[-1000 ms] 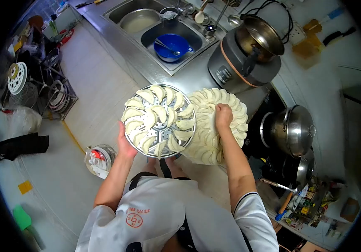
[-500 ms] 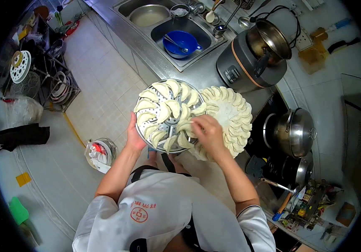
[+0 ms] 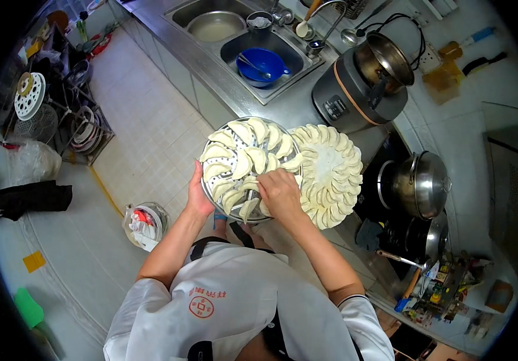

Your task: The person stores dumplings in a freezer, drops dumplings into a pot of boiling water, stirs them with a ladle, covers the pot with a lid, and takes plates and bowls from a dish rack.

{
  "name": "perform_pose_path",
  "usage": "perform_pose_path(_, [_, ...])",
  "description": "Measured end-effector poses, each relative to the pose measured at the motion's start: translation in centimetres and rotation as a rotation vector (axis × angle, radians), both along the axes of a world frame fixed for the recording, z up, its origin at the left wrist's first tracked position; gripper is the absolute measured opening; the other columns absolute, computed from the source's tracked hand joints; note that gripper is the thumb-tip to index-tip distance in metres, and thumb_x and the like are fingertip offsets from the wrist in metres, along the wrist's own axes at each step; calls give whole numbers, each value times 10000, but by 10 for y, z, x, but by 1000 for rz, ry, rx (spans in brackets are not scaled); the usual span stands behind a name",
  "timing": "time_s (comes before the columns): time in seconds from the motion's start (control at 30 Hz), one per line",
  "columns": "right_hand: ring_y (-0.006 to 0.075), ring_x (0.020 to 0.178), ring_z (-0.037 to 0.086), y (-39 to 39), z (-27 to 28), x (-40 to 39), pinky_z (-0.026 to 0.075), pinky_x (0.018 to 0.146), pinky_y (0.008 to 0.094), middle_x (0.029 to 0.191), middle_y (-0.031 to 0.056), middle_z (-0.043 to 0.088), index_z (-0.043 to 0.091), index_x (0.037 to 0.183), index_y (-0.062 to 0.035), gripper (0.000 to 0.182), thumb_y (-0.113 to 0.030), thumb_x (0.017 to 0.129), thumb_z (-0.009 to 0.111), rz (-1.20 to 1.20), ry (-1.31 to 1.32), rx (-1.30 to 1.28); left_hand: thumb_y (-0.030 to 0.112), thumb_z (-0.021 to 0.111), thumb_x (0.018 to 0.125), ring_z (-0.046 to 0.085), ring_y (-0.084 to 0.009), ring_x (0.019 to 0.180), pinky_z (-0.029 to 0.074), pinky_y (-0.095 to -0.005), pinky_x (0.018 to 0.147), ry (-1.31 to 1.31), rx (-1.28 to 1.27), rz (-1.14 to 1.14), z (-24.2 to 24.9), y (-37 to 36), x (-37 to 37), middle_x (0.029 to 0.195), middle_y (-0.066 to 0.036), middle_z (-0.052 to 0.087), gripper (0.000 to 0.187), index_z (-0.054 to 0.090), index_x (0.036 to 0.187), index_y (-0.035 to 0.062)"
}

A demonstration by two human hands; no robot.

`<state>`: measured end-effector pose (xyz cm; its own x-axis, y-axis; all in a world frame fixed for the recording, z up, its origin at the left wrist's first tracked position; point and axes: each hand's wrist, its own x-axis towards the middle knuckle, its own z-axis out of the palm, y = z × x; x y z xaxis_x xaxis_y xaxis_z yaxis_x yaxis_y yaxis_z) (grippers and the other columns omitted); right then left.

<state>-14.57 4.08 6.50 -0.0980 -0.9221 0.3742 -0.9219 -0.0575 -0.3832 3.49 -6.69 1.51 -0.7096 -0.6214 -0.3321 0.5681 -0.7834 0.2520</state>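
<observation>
Steamer tray of dumplings, held above floor beside desk.
Left hand grips tray's near-left rim; right hand rests fingers curled on a near-right dumpling, whether pinching it unclear. Round platter adjacent.

White chef-style jacket, short sleeves, arms bare below that. There's a red emblem on the chest, a circle with a square inside, and a row of small red characters just above it. The right sleeve has a thin dark trim line around the cuff. Dark apron straps run over the front near the neck, plus a dark strip lower down the middle.
</observation>
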Motion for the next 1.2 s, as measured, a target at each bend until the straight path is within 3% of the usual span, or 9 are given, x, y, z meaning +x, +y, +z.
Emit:
perform_pose_path(0.1, [252,799,578,1,3,3,445,708,369,787,57,613,655,870,-86,139,-92,742,708,17,-3,6,571,330,960,446,-349,1279,357,-494,1071,-10,8,-9,3,-1,1,1417,-166,437,681,367,1417,67])
perform_pose_path(0.4, [284,813,580,3,14,-49,470,725,368,856,115,648,668,896,-5,92,-39,821,628,-376,-434,-157,569,325,963,430,-362,1290,343,-510,1077,-5,19,-17,7,-5,4,1432,-169,418,683,351,1429,70])
perform_pose_path(0.53, [196,837,582,32,19,-61,456,703,296,857,86,645,671,960,-8,119,-45,867,607,-575,-656,-211,575,325,961,421,-363,1298,333,-509,1086,-25,3,-27,5,-7,4,1442,-168,405,693,342,1433,68])
perform_pose_path(0.63, [121,859,568,77,14,-48,438,716,235,902,30,640,666,1029,-17,152,-82,907,603,-704,-747,-249,583,324,958,416,-360,1302,332,-504,1089,-2,-14,-86,17,-7,5,1453,-161,392,707,336,1434,61])
perform_pose_path(0.73, [117,898,578,127,3,-16,439,742,212,978,27,647,653,1047,1,168,-98,922,599,-865,-1027,-335,574,320,965,411,-356,1307,333,-500,1091,-13,-4,-153,26,1,9,1458,-160,386,700,321,1443,63])
perform_pose_path(0.87, [130,990,591,186,9,51,465,846,276,1072,50,649,630,1129,-36,252,-209,968,542,-960,-1406,-241,568,322,967,405,-353,1310,332,-499,1093,-26,2,-224,39,23,26,1462,-156,381,689,323,1445,72])
perform_pose_path(1.03, [230,1133,574,221,-7,114,450,970,388,1242,152,578,460,1300,51,386,-196,1006,429,-646,-1799,-578,570,334,964,407,-348,1309,335,-502,1090,87,-127,-446,75,57,29,1461,-143,387,682,337,1443,84])
perform_pose_path(1.13, [248,1160,554,237,-9,158,431,994,401,1288,164,546,434,1328,51,395,-184,1010,411,-462,-1951,-823,575,341,960,411,-349,1305,335,-505,1088,47,-188,-619,104,71,38,1453,-138,400,685,344,1440,87])
perform_pose_path(1.2, [261,1192,529,272,-18,165,414,1013,408,1307,166,528,423,1330,56,383,-151,1008,403,-491,-1956,-949,601,361,941,423,-353,1295,340,-514,1083,-14,-248,-706,107,112,19,1439,-140,419,712,351,1437,90])
